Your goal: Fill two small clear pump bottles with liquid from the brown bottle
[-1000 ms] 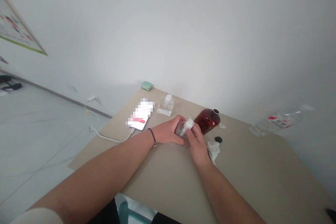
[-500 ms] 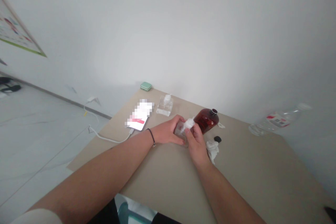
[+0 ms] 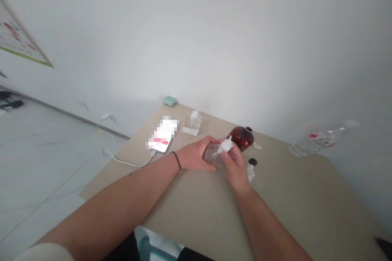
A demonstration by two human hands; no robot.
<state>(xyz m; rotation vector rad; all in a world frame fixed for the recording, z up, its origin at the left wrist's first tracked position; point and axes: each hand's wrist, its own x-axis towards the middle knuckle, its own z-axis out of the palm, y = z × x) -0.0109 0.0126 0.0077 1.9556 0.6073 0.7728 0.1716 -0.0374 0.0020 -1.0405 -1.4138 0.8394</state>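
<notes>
My left hand (image 3: 193, 155) grips a small clear bottle (image 3: 212, 157) lying tilted, its body held from the left. My right hand (image 3: 235, 164) closes on the white pump head (image 3: 226, 145) at the bottle's neck. Behind my right hand stands a dark red amber bottle (image 3: 240, 138) with a black neck, partly hidden by my fingers. A black cap (image 3: 252, 162) and a crumpled white tissue (image 3: 250, 173) lie just right of my right hand, the tissue mostly covered by it.
On the beige tabletop (image 3: 306, 197) stand a square clear pump bottle (image 3: 192, 124) and a small green case (image 3: 169, 101). A phone (image 3: 161, 135) with a blurred screen has a white cable (image 3: 128, 164) trailing off the edge. A plastic water bottle (image 3: 321, 140) lies at the far right.
My right hand has moved a little to the right and up, with the white pump head. The clear bottle has tilted slightly, and my right hand now covers more of the tissue and amber bottle.
</notes>
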